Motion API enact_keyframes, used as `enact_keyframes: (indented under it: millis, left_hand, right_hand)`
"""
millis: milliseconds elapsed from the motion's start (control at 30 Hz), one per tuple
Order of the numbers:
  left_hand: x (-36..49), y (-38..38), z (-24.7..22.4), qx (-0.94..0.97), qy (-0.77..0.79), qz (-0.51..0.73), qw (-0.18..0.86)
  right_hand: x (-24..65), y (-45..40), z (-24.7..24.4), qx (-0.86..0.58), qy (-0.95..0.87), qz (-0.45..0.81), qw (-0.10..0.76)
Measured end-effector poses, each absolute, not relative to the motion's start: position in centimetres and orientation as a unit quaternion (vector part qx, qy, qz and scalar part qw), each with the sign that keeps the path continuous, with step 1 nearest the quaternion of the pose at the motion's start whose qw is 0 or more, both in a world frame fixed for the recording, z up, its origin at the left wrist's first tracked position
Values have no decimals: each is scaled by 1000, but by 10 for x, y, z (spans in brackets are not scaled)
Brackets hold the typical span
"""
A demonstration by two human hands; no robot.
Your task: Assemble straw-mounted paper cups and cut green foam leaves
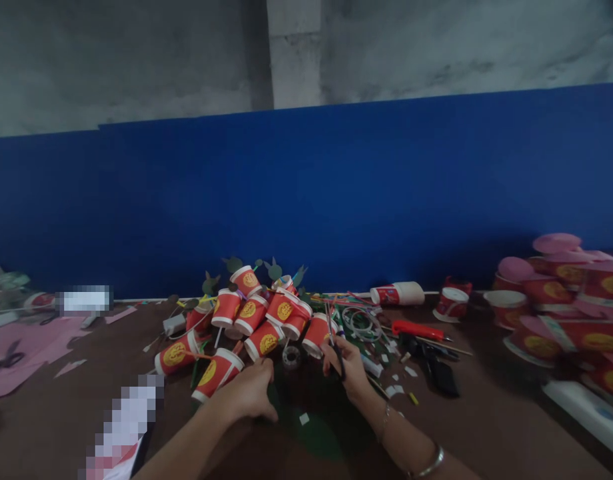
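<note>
My right hand (347, 368) grips a pair of scissors (335, 343), fingers around the handles and blades pointing up and away. My left hand (251, 392) is at the near edge of a heap of red paper cups (251, 315), thumb apart from the fingers and nothing visible in it. Whether its fingertips touch the nearest cup (219, 373) cannot be made out. Between the hands lies a small roll of tape (291, 357). Beyond the scissors rests another red cup (315, 335). A small white paper piece (304, 419) is on the table between my forearms.
Right of my hands are coiled tubing (359, 323), a red-handled tool (416, 329), a black object (442, 375) and paper scraps. Stacked cups with pink paper (556, 293) stand far right. Pink sheets (34, 343) and dark scissors (5, 359) lie left. A blue panel (306, 193) rises behind.
</note>
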State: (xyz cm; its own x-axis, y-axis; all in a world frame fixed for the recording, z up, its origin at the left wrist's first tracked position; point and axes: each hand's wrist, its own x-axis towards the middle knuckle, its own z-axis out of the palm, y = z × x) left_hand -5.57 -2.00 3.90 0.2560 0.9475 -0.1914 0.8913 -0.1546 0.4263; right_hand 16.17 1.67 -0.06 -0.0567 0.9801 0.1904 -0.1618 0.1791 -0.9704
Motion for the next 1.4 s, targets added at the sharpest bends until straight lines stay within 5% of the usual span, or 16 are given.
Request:
enact_keyframes:
  millis: [167, 267, 367, 533, 700, 900, 1400]
  left_hand:
    - [-49, -11, 53, 736, 572, 132, 337]
    - [-34, 2, 59, 670, 504, 290, 460]
    - [-10, 14, 51, 594, 487, 435, 470]
    - [31, 19, 25, 470, 485, 500, 543]
    - [46, 13, 12, 490, 433, 580, 486]
    - [39, 11, 5, 458, 475, 632, 407]
    - [41, 4, 9, 504, 440, 621, 409]
  right_hand:
    - [162, 14, 4, -394, -533, 504, 553]
    - [161, 10, 8, -371, -554, 514, 540]
    - [160, 9, 9, -366, -564, 520, 527]
    - [162, 13, 5, -403, -523, 485, 574]
    - [162, 13, 5, -382, -497, 492, 604]
    - [156, 5, 3, -343, -602, 513, 506]
    - [154, 1, 5, -364, -595, 513, 501]
